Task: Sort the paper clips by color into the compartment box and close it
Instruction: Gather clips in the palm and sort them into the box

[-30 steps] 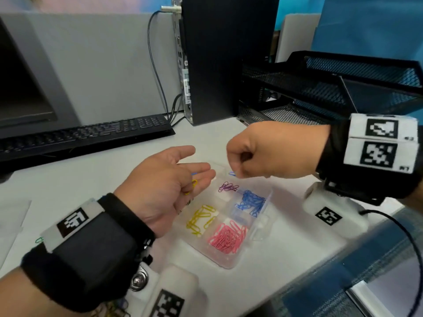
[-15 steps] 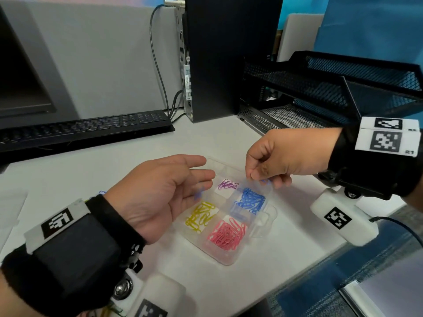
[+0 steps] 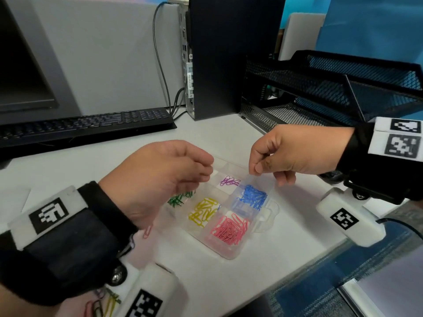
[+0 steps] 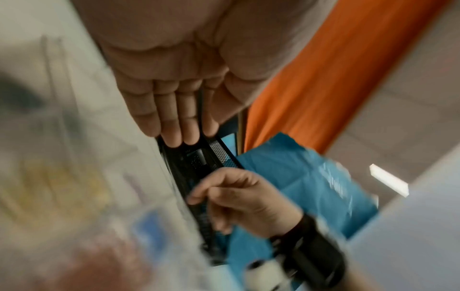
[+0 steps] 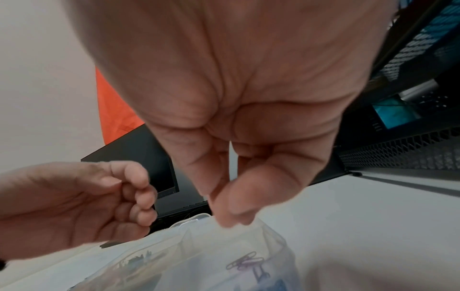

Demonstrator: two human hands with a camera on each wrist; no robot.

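A clear compartment box [image 3: 229, 253] lies on the white desk. It holds green clips [image 3: 177, 199], yellow clips [image 3: 203, 211], pink clips [image 3: 229, 229], purple clips [image 3: 229, 181] and blue clips [image 3: 254, 197] in separate cells. My right hand [image 3: 257, 170] pinches the far edge of the clear lid [image 5: 224, 246], which leans over the blue cell. My left hand [image 3: 203, 172] hovers over the box's far left corner with loosely curled fingers. Nothing shows in it. The left wrist view is blurred.
One pink clip [image 3: 148, 231] lies loose on the desk left of the box, and a few more clips [image 3: 103, 305] sit under my left wrist. A keyboard [image 3: 87, 124], a computer tower [image 3: 229, 53] and a black mesh tray [image 3: 332, 88] stand behind. The desk edge runs close at front right.
My right hand left the left palm, dropped toward the box's far edge and took hold of the lid. My left hand turned palm down and moved over the box.
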